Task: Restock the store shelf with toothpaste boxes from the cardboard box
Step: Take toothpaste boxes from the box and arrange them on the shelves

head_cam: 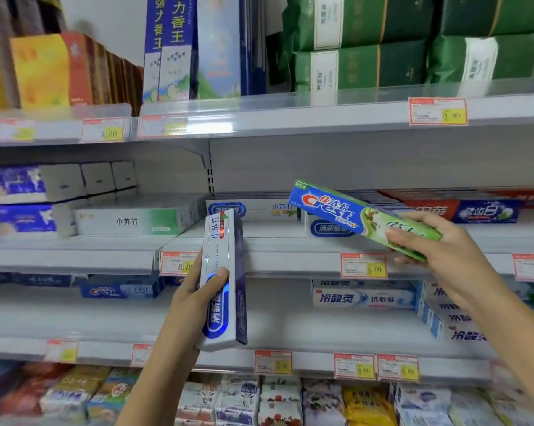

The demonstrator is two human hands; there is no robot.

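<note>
Head view: left hand (192, 298) fingers (218, 276) clamp upright white box (221, 241); right hand (441, 250) fingers (407, 260) clamp tilted Crest box (342, 209).

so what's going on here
Someone is restocking a white store shelf. The left grip holds a white-and-blue cardboard toothpaste box upright; the right grip holds a blue-and-green Crest toothpaste box tilted in front of the middle tier. Neither box is on the shelf yet.
</note>
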